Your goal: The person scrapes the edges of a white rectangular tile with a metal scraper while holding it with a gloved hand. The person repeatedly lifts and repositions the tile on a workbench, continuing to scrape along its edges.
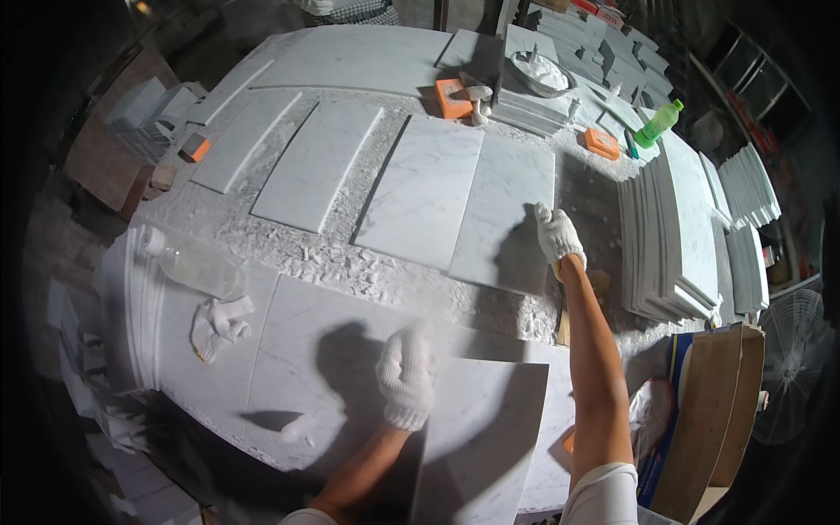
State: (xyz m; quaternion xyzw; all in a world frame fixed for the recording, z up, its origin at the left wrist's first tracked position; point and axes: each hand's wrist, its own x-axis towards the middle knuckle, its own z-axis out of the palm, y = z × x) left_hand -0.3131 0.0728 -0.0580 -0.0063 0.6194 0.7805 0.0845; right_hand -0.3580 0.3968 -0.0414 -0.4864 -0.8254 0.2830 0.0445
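My right hand, in a white knitted glove, is at the right edge of a pale grey-veined marble tile, its fingers closed on that edge. A second marble tile lies against it on the left. Nearer to me, my left hand, also gloved, is curled closed above the near slab surface; its fingertips are blurred and whatever they hold is hidden. Just right of it, a loose marble slab reaches toward me, partly in shadow.
White chips litter the worktop. A plastic bottle and spare glove lie at left. Stacked tiles and a cardboard box stand at right. Farther back are a bowl of white paste, a green bottle and orange blocks.
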